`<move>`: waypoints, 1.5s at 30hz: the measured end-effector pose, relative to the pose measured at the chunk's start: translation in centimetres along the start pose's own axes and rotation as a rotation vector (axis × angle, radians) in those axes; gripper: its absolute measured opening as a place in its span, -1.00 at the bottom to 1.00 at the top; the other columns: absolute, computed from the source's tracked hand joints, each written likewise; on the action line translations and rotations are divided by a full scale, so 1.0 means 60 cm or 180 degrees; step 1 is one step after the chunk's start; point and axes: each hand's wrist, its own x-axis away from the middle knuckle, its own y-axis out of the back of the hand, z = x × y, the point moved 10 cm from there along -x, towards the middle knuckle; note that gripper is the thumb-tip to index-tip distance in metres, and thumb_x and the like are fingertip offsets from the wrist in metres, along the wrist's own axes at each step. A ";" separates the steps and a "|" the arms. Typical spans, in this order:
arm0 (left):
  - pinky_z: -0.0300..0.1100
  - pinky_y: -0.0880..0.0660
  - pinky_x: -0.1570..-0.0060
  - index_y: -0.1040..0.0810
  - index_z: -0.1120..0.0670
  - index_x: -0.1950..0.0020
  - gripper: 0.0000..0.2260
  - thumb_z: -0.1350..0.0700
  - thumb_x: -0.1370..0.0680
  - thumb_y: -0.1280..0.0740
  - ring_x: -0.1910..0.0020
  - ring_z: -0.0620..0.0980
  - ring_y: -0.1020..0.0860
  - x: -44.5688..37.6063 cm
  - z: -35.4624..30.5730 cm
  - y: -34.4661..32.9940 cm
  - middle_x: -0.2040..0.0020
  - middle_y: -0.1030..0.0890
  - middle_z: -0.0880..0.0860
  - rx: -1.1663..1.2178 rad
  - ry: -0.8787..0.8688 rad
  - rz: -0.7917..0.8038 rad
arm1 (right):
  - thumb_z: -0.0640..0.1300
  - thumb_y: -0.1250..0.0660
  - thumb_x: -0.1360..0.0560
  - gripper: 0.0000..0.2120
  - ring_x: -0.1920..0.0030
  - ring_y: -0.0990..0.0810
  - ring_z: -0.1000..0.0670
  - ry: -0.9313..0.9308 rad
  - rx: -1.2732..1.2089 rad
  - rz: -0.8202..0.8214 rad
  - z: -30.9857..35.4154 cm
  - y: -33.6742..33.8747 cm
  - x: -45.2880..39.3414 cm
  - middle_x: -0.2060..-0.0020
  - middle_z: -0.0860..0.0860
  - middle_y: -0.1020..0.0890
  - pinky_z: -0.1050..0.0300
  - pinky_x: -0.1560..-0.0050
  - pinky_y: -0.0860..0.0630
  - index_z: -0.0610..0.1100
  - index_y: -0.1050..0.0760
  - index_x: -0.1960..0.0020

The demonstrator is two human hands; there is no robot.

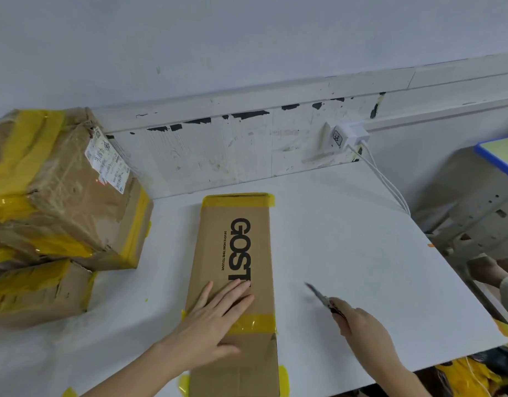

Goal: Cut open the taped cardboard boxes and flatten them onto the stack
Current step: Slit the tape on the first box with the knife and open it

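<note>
Lying lengthwise on the white bench [347, 239], a long flat cardboard box [235, 282] printed "GOST" is awaiting the blade, its yellow tape [254, 323] appearing unbroken across the near half and around the far end. Larger than it, a battered box [60, 190] wrapped in yellow tape and bearing a shipping label [108, 160] is sitting at the bench's left edge, apparently resting on another taped box [37, 290] below; both are looking sealed. No flattened stack is showing in this view, so the job is judged to be at an early stage, with every visible box yet to be cut and folded down. The person's left hand [215, 319] is lying flat with fingers spread on the long box, pressing it down just at the tape band. The right hand [358, 322] is gripping a knife [321, 296] just beside the box's right edge, blade pointing away, apart from the cardboard. A white charger [347, 136] is plugged in at the wall behind, cables trailing off the bench.
</note>
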 end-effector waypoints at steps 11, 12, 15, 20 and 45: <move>-0.30 -0.18 -0.21 -0.22 -0.14 -0.36 -0.62 -0.03 -0.53 -0.10 -0.27 -0.10 -0.32 0.158 0.068 0.021 -0.32 -0.29 -0.16 0.1984 0.1748 -0.2376 | -0.40 -0.60 -0.04 -0.49 0.44 -0.44 -0.02 -0.0009 0.0438 -0.0411 0.059 -0.075 -0.063 0.38 -0.06 -0.43 0.32 0.60 -0.18 -0.24 -0.59 0.03; -0.33 -0.20 -0.20 -0.22 -0.18 -0.33 -0.56 0.06 -0.46 -0.09 -0.27 -0.13 -0.32 0.172 0.075 0.009 -0.30 -0.27 -0.23 0.2192 0.1944 -0.2520 | -0.43 -0.61 0.06 -0.45 0.47 -0.43 -0.03 0.0041 0.0545 -0.0474 0.064 -0.070 -0.067 0.40 -0.08 -0.43 0.31 0.63 -0.21 -0.25 -0.58 0.09; -0.21 -0.29 -0.20 -0.23 -0.13 -0.33 -0.48 0.27 -0.43 -0.11 -0.28 0.04 -0.39 0.181 0.099 -0.063 -0.23 -0.30 -0.09 0.2951 0.2589 -0.2298 | -0.46 -0.60 0.12 -0.37 0.48 -0.42 -0.09 0.0028 0.0732 -0.0494 0.067 -0.065 -0.074 0.41 -0.13 -0.42 0.17 0.63 -0.34 -0.26 -0.47 0.11; -0.23 -0.37 -0.19 0.01 -0.12 -0.39 -0.22 0.37 -0.42 -0.38 -0.32 -0.01 -0.39 0.150 0.118 -0.115 -0.30 -0.29 -0.15 0.3188 0.2465 -0.1446 | -0.18 -0.66 -0.03 -0.12 0.08 -0.56 -0.20 0.0541 0.0563 -0.0963 0.108 -0.039 -0.027 -0.04 -0.19 -0.52 -0.05 0.28 -0.57 -0.21 -0.34 -0.26; -0.10 -0.24 -0.22 -0.07 -0.21 -0.38 -0.08 -0.12 -0.14 -0.51 -0.22 -0.13 -0.33 0.106 0.088 0.061 -0.22 -0.29 -0.11 0.3403 0.2399 -0.3015 | 0.24 -0.33 -0.28 -0.54 -0.05 -0.50 0.17 -0.0083 -0.2115 -0.0906 0.219 0.006 -0.002 -0.01 0.40 -0.48 0.54 0.20 -0.40 -0.05 -0.61 -0.01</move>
